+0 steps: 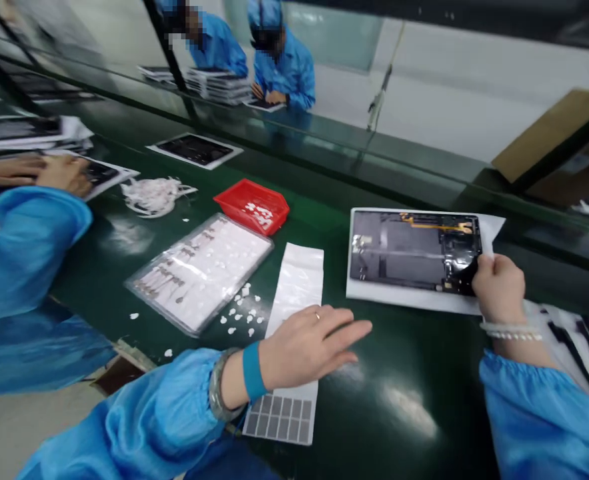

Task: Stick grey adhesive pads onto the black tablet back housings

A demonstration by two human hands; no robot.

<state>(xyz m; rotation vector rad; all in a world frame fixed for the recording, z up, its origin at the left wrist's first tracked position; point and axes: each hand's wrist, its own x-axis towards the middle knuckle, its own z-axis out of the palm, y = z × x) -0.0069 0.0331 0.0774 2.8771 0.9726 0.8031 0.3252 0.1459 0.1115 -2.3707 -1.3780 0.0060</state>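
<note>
My right hand [499, 287] grips the right end of a dark device chassis [399, 250] with orange flex cable and exposed inner parts, together with the white sheet [414, 301] under it. Fingers stretched out, my left hand [314, 343] hovers over or rests on a long white sticker sheet [299, 280]; which of the two I cannot tell. Grey rectangular stickers [279, 419] show at the sheet's near end. To its left lies a clear plastic sleeve [202, 273] with small parts on white paper. Small white pieces [242, 311] are scattered beside it.
A red bin [252, 203] holds white bits, near a heap of white strips [154, 195]. Another chassis [198, 149] lies farther back. A co-worker's hands [64, 173] work at left. More units [574, 347] are stacked at right. Two people sit across the green table [374, 413].
</note>
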